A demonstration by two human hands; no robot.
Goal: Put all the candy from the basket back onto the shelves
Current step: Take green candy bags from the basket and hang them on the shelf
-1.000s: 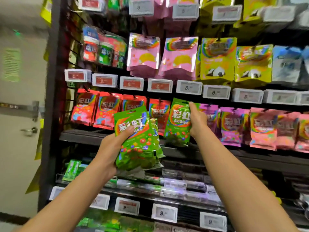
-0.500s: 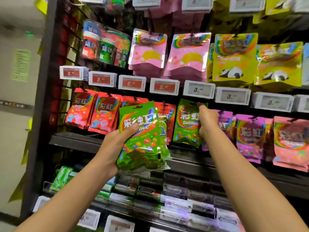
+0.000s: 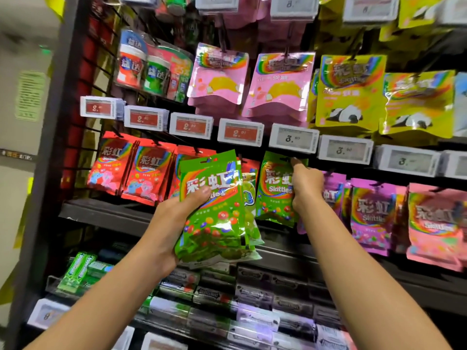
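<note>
The right hand (image 3: 307,184) is pinching the upper right corner of a glossy green foil candy bag (image 3: 275,189) and holding it up at a display peg just under the white price tags (image 3: 293,138), between the red foil bags (image 3: 149,170) and the purple foil bags (image 3: 371,213); whether its hang hole is already on the peg cannot be told. The left hand (image 3: 177,221) is gripping a fanned stack of matching green bags (image 3: 214,210), thumb across the front, held in front of the dark metal shelf (image 3: 101,210). Judging by that stack, several bags are waiting to be hung. No basket is showing, so what remains in it cannot be judged.
</note>
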